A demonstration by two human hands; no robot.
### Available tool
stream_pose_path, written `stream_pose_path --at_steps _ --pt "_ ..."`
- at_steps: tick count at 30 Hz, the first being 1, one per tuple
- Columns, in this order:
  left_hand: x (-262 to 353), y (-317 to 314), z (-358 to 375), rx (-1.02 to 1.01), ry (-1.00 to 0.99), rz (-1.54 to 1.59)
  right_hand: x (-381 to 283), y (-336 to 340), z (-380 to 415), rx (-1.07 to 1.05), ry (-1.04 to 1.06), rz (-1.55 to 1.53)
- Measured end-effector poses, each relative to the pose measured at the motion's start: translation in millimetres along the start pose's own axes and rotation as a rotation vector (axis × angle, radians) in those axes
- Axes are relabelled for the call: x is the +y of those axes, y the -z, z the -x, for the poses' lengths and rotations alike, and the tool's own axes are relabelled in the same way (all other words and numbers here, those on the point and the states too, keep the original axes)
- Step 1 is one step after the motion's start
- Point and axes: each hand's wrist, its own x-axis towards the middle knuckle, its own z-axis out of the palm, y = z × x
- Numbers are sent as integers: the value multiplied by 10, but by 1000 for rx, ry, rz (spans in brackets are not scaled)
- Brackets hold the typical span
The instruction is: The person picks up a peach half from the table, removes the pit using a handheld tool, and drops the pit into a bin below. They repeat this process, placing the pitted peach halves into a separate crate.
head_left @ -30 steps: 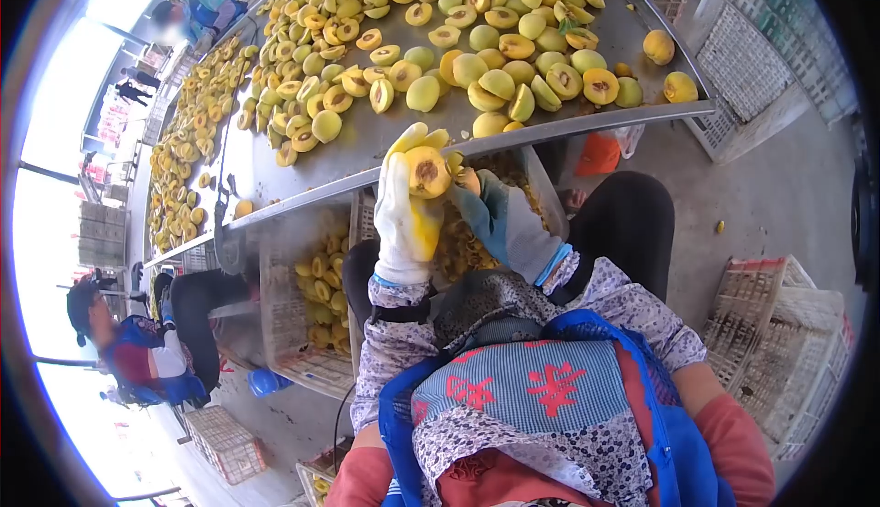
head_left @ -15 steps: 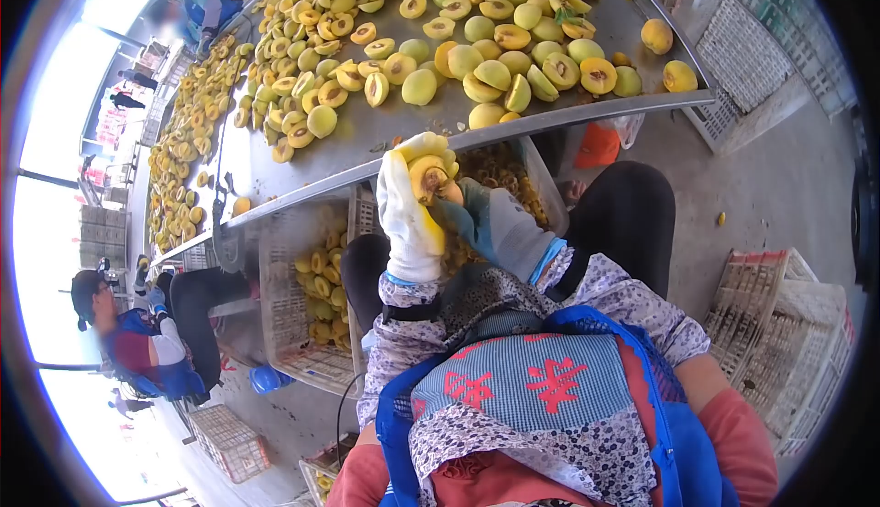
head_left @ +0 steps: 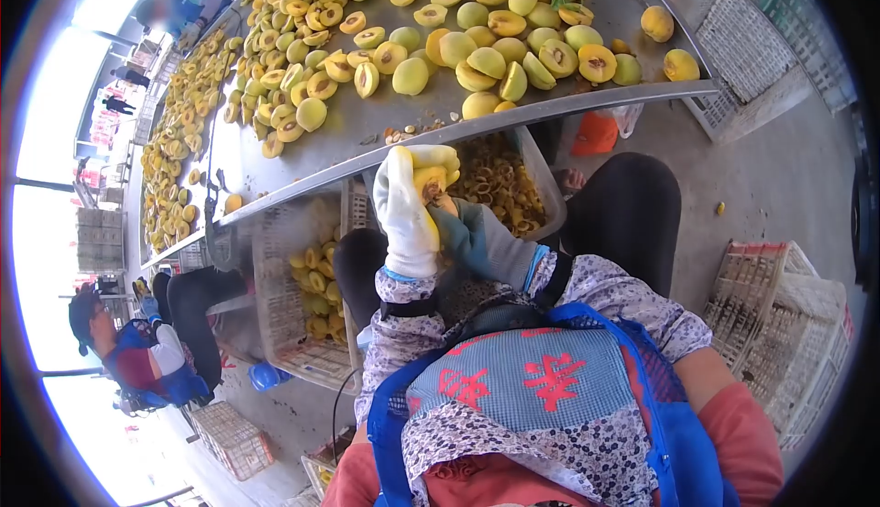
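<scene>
My left hand (head_left: 403, 209), in a white glove stained yellow, is closed around a halved yellow peach (head_left: 429, 180) whose brown centre faces my right hand. Against that centre presses my right hand (head_left: 481, 236) in a grey-blue glove. Its fingers are curled, and a small tan tip (head_left: 446, 203) shows at them; what it belongs to is hidden. Both hands are just below the near edge of a metal table (head_left: 367, 154), which carries a heap of whole and halved peaches (head_left: 412, 76). Under my hands is a bin of cut peach scraps (head_left: 500, 181).
A white crate of peach halves (head_left: 316, 296) stands under the table at left. Plastic crates (head_left: 779, 324) are stacked on the floor at right. An orange bag (head_left: 596, 133) hangs beyond my knee. Another person (head_left: 137, 351) sits at left, working at the same table.
My hands have come slightly lower and closer together, and the left fingers now cover more of the peach half. The view has shifted a little. The seated person at left has raised their hands.
</scene>
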Motion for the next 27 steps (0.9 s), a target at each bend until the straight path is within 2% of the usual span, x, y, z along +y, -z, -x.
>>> stream_pose_path --at_steps 1,3,4,5,6,8,9,10,11,13,15,17,18,20,21,22,24,26,27 --pt "9 8 -28 4 -3 -1 -1 24 -13 -37 -43 23" --pt "42 32 -76 84 267 85 -198 52 4 -73 -86 46" --pt "57 75 -94 84 269 84 -429 61 61 -109 -342 50" --pt "79 136 -118 -14 322 23 -572 63 104 -145 -599 53" --pt "98 178 -134 -112 373 -38 -539 86 125 -146 -600 53" --pt "46 240 -135 -155 364 -50 -472 124 151 -180 -384 209" --pt "20 268 -139 -198 357 -62 -486 135 140 -183 -383 212" --pt "4 302 -158 -196 355 -62 -521 149 116 -218 -553 83" --pt "-5 337 -187 -286 385 -13 -537 163 101 -250 -721 -50" --pt "-96 438 -242 -459 431 115 -524 197 115 -324 -736 -122" --pt "-16 384 -246 -472 436 10 -593 191 126 -399 -746 -189" --pt "-2 362 -203 -446 439 -81 -708 162 166 -338 -621 42" --pt "-18 345 -184 -446 440 -82 -688 167 156 -339 -622 40" --pt "-49 266 -138 -265 424 327 -613 192 128 -378 -688 -163" --pt "-30 189 -95 -118 476 339 -592 182 111 -376 -689 -163" --pt "-34 152 -88 -119 477 342 -575 161 94 -334 -674 -103" --pt "-27 95 -97 88 582 328 -543 153 87 -292 -659 -39" --pt "-8 77 -98 120 612 284 -478 145 102 -283 -242 401" --pt "-39 96 -88 95 559 334 -352 146 86 -283 -241 400"
